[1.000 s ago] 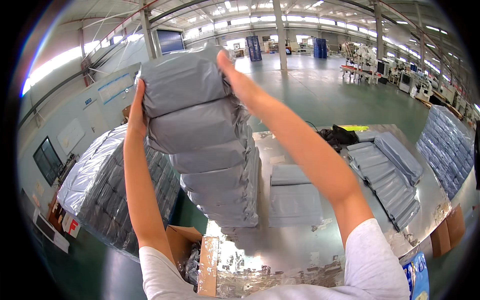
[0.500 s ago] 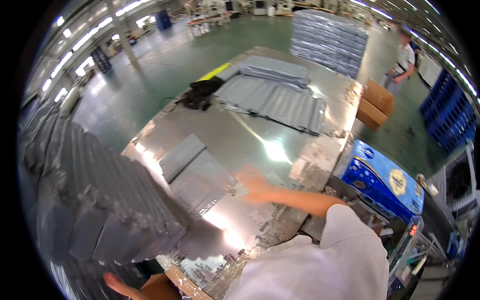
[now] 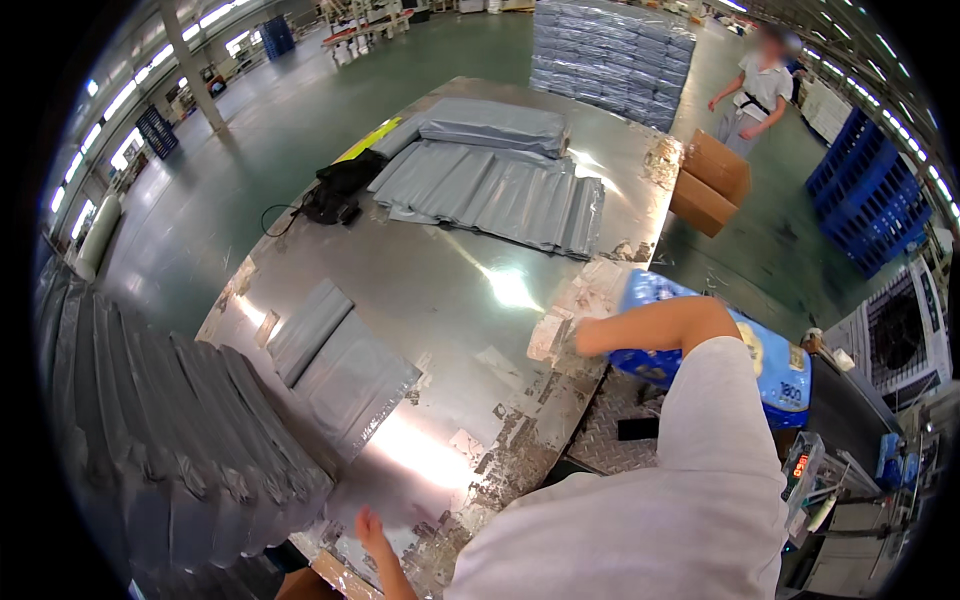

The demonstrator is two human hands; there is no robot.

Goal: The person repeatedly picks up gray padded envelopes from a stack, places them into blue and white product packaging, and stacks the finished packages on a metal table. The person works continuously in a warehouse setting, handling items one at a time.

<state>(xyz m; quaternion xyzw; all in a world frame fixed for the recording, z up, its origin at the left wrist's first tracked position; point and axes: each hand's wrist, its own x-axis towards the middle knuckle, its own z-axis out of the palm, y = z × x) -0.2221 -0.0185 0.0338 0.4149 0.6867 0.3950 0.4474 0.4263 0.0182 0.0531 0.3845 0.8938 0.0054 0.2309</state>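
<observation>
The right grip [image 3: 592,337], a bare hand, is at the near-left end of a bulky package in glossy blue printed plastic film [image 3: 778,372], which lies at the right edge of a scuffed sheet-metal counter [image 3: 430,300]. Contact appears likely; the fingers are blurred, so whether they are closed on the film cannot be told. The left grip [image 3: 372,532], also bare, is empty and appears loosely extended over the near edge.

Principal risk: slippage. Smooth film offers little purchase, and a hold at one end only could let the package swing, tear or drop beside the counter. The peeling, ragged patch [image 3: 575,305] next to it could snag the film.

Secondary risk: the tall stack of folded dark-grey plastic bundles [image 3: 190,430] stands just beside the left grip; a turning elbow could knock its slick layers out of line.

Further out, a flat grey plastic pack [image 3: 355,380] lies on bare metal and could slide if brushed. The overlapping grey plastic pieces [image 3: 490,195] at the far side, beside a crumpled black cloth item [image 3: 340,190], are judged out of harm's way.
</observation>
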